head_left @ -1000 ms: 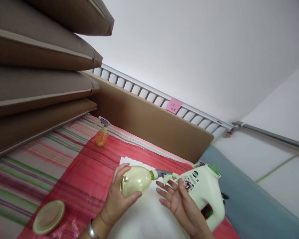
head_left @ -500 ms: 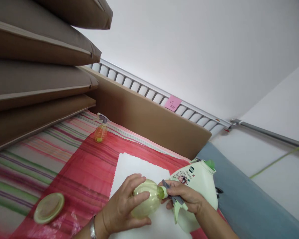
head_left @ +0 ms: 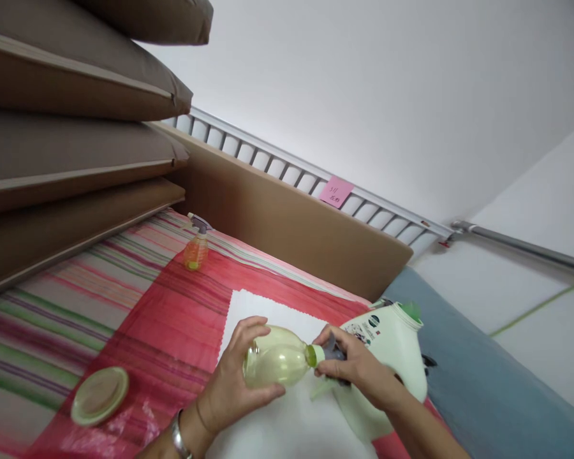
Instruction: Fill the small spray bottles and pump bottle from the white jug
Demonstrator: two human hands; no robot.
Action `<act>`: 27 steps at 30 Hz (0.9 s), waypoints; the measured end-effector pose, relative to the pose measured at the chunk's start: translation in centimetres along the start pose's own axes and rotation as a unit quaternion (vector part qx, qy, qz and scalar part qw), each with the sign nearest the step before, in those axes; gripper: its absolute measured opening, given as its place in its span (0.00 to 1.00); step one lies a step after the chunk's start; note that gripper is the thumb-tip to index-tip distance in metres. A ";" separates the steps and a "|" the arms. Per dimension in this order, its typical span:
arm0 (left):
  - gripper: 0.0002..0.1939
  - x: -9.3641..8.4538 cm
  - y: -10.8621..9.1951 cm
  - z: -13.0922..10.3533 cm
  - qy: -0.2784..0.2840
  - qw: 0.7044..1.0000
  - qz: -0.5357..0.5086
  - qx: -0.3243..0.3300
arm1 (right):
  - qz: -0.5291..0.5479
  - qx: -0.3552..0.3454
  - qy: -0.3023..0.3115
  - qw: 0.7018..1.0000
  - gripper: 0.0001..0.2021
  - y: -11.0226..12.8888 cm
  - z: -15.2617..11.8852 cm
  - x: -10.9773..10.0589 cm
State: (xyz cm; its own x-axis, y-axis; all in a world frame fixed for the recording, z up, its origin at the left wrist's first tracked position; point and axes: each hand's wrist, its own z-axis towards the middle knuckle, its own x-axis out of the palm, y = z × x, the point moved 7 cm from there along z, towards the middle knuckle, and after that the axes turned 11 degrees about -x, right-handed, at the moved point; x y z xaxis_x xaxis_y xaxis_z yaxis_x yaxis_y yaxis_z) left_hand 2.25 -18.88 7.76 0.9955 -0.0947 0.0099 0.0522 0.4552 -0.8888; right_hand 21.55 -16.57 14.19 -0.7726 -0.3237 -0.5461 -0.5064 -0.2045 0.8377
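Observation:
A translucent yellow-green spray bottle [head_left: 280, 358] lies tilted sideways between my hands, above a white sheet with a scalloped edge [head_left: 256, 307]. My left hand [head_left: 242, 376] is wrapped around the bottle's base end. At the neck, my right hand [head_left: 351, 363] grips the grey and pale green spray head [head_left: 333, 352], its fingers around the part just beyond the light green collar. Close behind my right hand rests a large pale green jug [head_left: 402, 357] with a printed label and a green opening. My right hand and forearm hide part of it.
Another spray bottle [head_left: 196, 250], orange-tinted, stands at the back on the red plastic sheet [head_left: 172, 306]. A round pale green lid [head_left: 100, 395] lies at left. Stacked grey-brown cushions [head_left: 86, 143] rise at upper left, and a brown board [head_left: 287, 217] lines the back before a radiator.
The bottle has turned a little in my hands, and my right hand's fingers have shifted around the spray head. The spray head's pale green part has swung left. The view has shifted slightly.

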 end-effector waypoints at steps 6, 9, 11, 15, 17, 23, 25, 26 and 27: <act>0.23 0.8 4.2 0.7 0.019 0.917 -0.261 -0.301 | -0.278 -0.133 -0.010 0.951 0.09 3.4 -0.8 0.7; 0.25 0.9 5.0 0.9 0.025 0.885 -0.306 -0.350 | -0.278 -0.133 0.016 0.951 0.14 3.8 -0.6 1.0; 0.27 0.0 4.7 1.3 -0.008 0.912 -0.269 -0.309 | -0.235 -0.098 -0.013 0.967 0.19 3.5 -0.3 -0.1; 0.27 -2.4 2.8 1.6 -0.094 0.970 -0.138 -0.174 | -0.158 -0.046 -0.232 0.959 0.19 2.9 -0.7 -3.9; 0.28 -3.1 1.6 1.4 -0.118 0.986 -0.063 -0.101 | -0.096 0.006 -0.282 0.955 0.21 1.5 -1.0 -4.2; 0.37 -1.9 -0.7 0.2 -0.053 0.994 0.063 0.071 | 0.314 0.143 -0.053 0.937 0.22 -2.9 0.0 3.3; 0.36 -1.8 -0.6 0.4 -0.051 0.996 0.044 0.054 | 0.365 0.097 -0.046 0.925 0.16 -2.8 0.5 3.6; 0.34 -1.9 -0.2 0.7 -0.055 0.998 0.016 0.018 | 0.365 0.072 -0.056 0.927 0.13 -2.7 0.7 3.3; 0.31 -2.0 0.5 1.0 -0.055 0.997 -0.027 -0.036 | 0.353 0.049 -0.064 0.932 0.13 -2.5 0.8 2.9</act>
State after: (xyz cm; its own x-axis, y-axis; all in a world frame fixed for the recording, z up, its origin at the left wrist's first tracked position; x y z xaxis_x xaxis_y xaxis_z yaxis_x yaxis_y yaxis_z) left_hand 0.33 -17.57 7.80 0.9942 -0.0170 0.1058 0.1042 0.3862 -0.9165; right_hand 20.26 -16.26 10.49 -0.9626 -0.2324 0.1390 0.1172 0.1050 0.9875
